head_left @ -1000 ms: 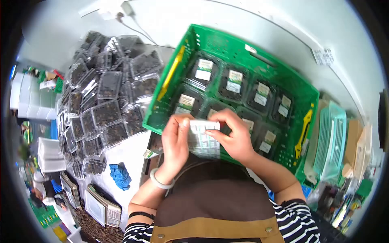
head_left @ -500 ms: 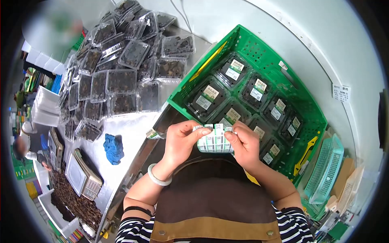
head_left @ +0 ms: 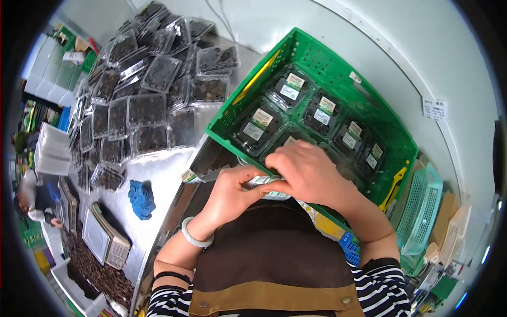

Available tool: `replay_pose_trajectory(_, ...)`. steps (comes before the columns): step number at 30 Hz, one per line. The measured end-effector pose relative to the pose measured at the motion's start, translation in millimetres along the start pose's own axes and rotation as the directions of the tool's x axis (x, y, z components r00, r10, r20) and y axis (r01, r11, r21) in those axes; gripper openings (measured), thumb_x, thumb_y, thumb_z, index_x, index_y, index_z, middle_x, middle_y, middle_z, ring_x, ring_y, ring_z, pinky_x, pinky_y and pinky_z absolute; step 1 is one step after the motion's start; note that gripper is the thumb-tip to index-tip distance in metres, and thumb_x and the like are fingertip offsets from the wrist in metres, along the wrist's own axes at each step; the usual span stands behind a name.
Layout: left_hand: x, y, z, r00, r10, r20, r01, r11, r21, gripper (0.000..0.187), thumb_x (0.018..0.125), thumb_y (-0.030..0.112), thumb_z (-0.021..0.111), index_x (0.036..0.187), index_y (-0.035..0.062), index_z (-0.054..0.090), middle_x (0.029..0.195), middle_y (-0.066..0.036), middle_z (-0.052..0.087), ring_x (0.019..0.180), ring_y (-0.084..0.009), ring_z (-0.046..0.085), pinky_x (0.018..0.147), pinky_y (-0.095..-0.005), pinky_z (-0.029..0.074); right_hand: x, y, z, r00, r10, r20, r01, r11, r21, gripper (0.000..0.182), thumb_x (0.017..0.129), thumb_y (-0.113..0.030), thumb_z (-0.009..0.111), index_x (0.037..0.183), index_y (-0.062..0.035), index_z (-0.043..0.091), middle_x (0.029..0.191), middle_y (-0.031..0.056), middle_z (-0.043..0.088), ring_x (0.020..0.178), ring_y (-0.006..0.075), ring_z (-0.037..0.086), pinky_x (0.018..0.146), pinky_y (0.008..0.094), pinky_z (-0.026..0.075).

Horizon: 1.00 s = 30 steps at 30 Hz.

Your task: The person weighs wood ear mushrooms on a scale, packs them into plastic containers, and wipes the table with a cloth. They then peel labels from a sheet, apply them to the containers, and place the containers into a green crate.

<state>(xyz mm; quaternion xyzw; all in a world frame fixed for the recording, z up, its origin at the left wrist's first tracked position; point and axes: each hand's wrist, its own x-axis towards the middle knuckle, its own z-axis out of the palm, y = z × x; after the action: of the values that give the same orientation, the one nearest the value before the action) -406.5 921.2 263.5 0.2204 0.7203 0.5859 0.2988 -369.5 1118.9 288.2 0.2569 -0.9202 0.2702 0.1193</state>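
My left hand (head_left: 227, 198) grips a roll of printed labels (head_left: 277, 196), white with green marks, just in front of the crate's near rim. From that hand's left side, a loose backing strip with a label end (head_left: 188, 176) sticks out. My right hand (head_left: 309, 171) is closed above the roll, back of the hand up, over the crate's near edge. Its fingertips are curled out of sight, and what they pinch is hidden. Inside the green crate (head_left: 380, 111) stand several clear boxes of dark contents, such as one labelled box (head_left: 259, 127). My right hand and forearm cover part of the near row.
Many unlabelled clear boxes (head_left: 148, 108) are piled on the metal table at left. Near them lie a blue cloth (head_left: 141, 199) and a scale (head_left: 105, 235). Teal baskets (head_left: 420, 211) stand right of the crate. At far left is another person's hand (head_left: 56, 222).
My right hand has swung left and up over the label roll, turning its back upward. The roll, spread between both hands before, is now mostly covered. The view has shifted slightly.
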Motion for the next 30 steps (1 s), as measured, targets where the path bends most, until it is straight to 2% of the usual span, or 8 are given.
replay_pose_trajectory(4,4.7,1.7,2.7,0.997,-0.043,0.059,0.045,0.999,-0.026,0.015,0.081,0.006,0.073,0.092,-0.0021,0.069,0.072,-0.006,0.063,0.067,-0.0082,0.058,0.06,-0.0246,0.047,-14.0,6.8,19.9,0.998,-0.043,-0.05,0.045,0.998,0.041,0.018,0.088,-0.024,0.06,0.084,-0.0083,0.053,0.06,0.0028,0.054,0.05,0.0217,0.054,0.049,0.0322,0.04)
replay_pose_trajectory(7,7.0,-9.7,1.0,0.998,0.004,0.068,-0.008,0.998,0.061,0.017,0.079,0.01,0.075,0.09,-0.0018,0.069,0.071,-0.006,0.062,0.064,-0.0097,0.056,0.057,-0.026,0.045,-24.2,6.0,25.4,0.992,-0.016,-0.124,0.023,0.998,0.054,0.025,0.079,-0.02,0.074,0.085,-0.0062,0.054,0.062,0.005,0.056,0.05,0.023,0.056,0.046,0.0337,0.041)
replay_pose_trajectory(9,9.1,-11.1,7.8,0.998,0.056,0.019,-0.056,0.998,0.01,0.02,0.077,0.015,0.078,0.082,-0.0017,0.068,0.064,-0.007,0.057,0.056,-0.0111,0.051,0.052,-0.0282,0.039,-33.7,7.8,34.5,0.961,0.194,-0.196,-0.156,0.969,0.194,0.025,0.079,-0.018,0.075,0.086,-0.0053,0.054,0.062,0.0059,0.056,0.05,0.0248,0.055,0.046,0.0333,0.041)
replay_pose_trajectory(14,19.4,-3.2,13.4,0.993,0.094,0.065,-0.104,0.981,0.166,0.015,0.078,0.007,0.075,0.072,-0.0023,0.065,0.061,-0.007,0.056,0.053,-0.0117,0.049,0.05,-0.0267,0.037,-100.9,12.5,3.0,0.597,0.798,-0.082,-0.672,0.554,0.491,0.013,0.088,-0.006,0.064,0.09,-0.0025,0.053,0.073,0.006,0.058,0.061,0.0092,0.051,0.057,0.0256,0.041)
replay_pose_trajectory(19,35.1,-13.0,23.0,0.944,0.059,0.326,-0.087,0.994,0.071,0.012,0.081,0.002,0.07,0.091,-0.0014,0.065,0.07,-0.002,0.062,0.061,-0.0053,0.05,0.056,-0.0209,0.04,-147.9,-1.2,-4.8,0.323,0.944,-0.069,-0.839,0.319,0.441,0.014,0.089,-0.007,0.064,0.091,-0.0026,0.051,0.064,0.0005,0.05,0.062,0.0025,0.043,0.054,0.0229,0.036)
replay_pose_trajectory(23,37.9,-3.9,37.8,0.896,-0.021,0.444,0.041,0.999,-0.036,0.034,0.085,-0.002,0.065,0.118,0.0025,0.059,0.081,-0.003,0.066,0.069,-0.0032,0.058,0.061,-0.0175,0.045,-138.2,-7.0,14.4,0.631,0.709,-0.315,-0.731,0.679,0.064,0.024,0.083,-0.012,0.072,0.089,-0.0041,0.051,0.06,0.0044,0.049,0.05,0.0184,0.046,0.048,0.0279,0.037)
replay_pose_trajectory(24,39.3,-10.7,39.6,0.88,-0.013,0.474,0.041,0.998,-0.05,0.034,0.085,-0.002,0.065,0.118,0.0027,0.059,0.083,-0.003,0.067,0.07,-0.0032,0.058,0.061,-0.0173,0.045,-131.3,-4.3,9.0,0.819,0.483,-0.308,-0.551,0.813,-0.189,0.028,0.077,-0.013,0.076,0.086,-0.0047,0.051,0.058,0.0045,0.048,0.047,0.0244,0.046,0.044,0.03,0.035)
replay_pose_trajectory(30,42.4,4.1,43.7,0.794,-0.123,0.595,0.276,0.946,-0.172,0.044,0.088,-0.005,0.057,0.13,0.0061,0.049,0.088,-0.006,0.068,0.065,-0.0057,0.057,0.059,-0.0199,0.047,-132.6,-23.1,-4.5,0.932,0.213,-0.293,-0.315,0.877,-0.364,0.025,0.075,-0.014,0.074,0.086,-0.0065,0.053,0.059,0.0004,0.046,0.049,0.0159,0.046,0.045,0.0293,0.032)
